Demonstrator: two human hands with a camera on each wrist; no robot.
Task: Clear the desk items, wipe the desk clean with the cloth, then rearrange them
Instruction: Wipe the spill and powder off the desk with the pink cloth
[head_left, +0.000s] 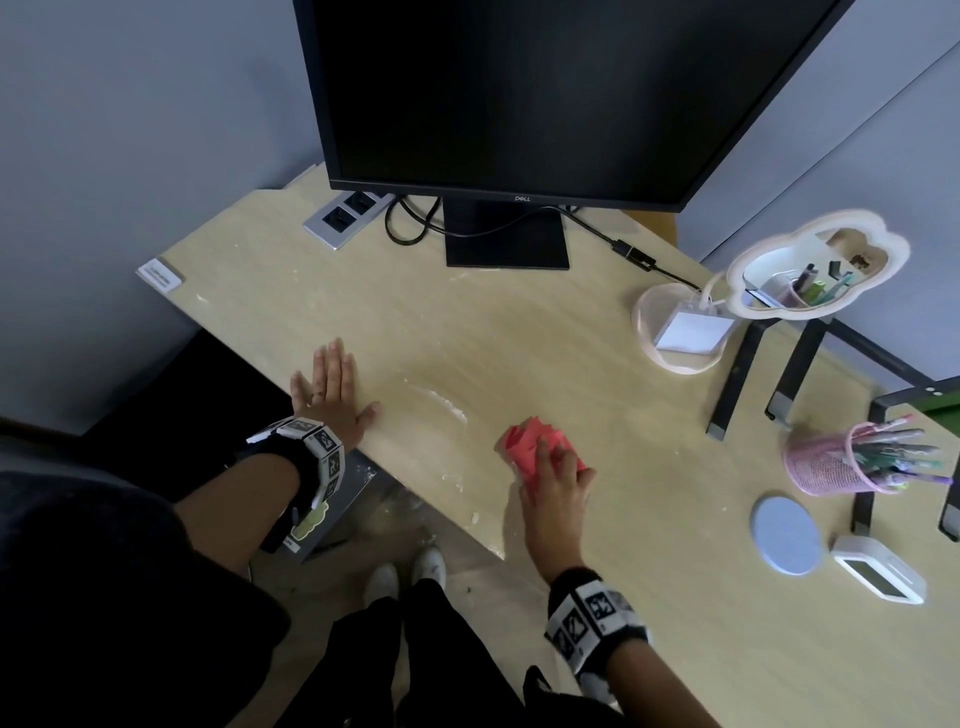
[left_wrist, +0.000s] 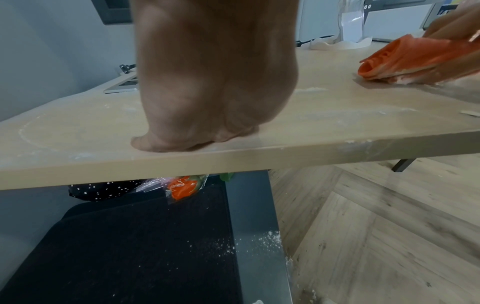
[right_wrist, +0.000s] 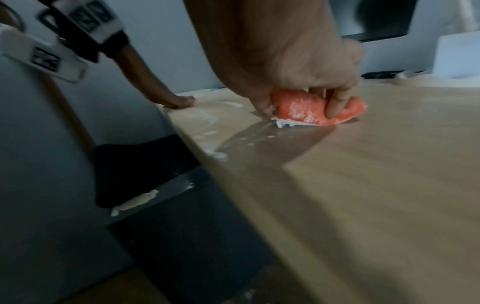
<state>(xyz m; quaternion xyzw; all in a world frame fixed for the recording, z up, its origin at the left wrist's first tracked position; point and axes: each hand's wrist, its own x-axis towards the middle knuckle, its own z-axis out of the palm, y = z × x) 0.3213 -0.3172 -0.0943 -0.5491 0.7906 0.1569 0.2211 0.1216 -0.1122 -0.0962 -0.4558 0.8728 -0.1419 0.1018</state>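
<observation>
A crumpled red cloth (head_left: 530, 441) lies on the light wooden desk (head_left: 519, 338) near its front edge, dusted with white powder (right_wrist: 298, 111). My right hand (head_left: 553, 478) grips the cloth (right_wrist: 311, 109) from above, fingers curled round it, pressing it on the desk. My left hand (head_left: 330, 387) lies flat on the desk's left front corner, fingers straight, holding nothing; in the left wrist view the heel of the palm (left_wrist: 207, 102) presses on the edge. White powder streaks (head_left: 447, 405) run across the desk between the hands. The cloth (left_wrist: 415, 59) shows at the right in the left wrist view.
A black monitor (head_left: 519, 93) stands at the back with cables and a power strip (head_left: 345, 218). At the right are a cloud-shaped mirror (head_left: 815, 265), a pink pen cup (head_left: 852, 462), a blue coaster (head_left: 789, 535), a small white clock (head_left: 883, 571) and a black stand (head_left: 737, 379).
</observation>
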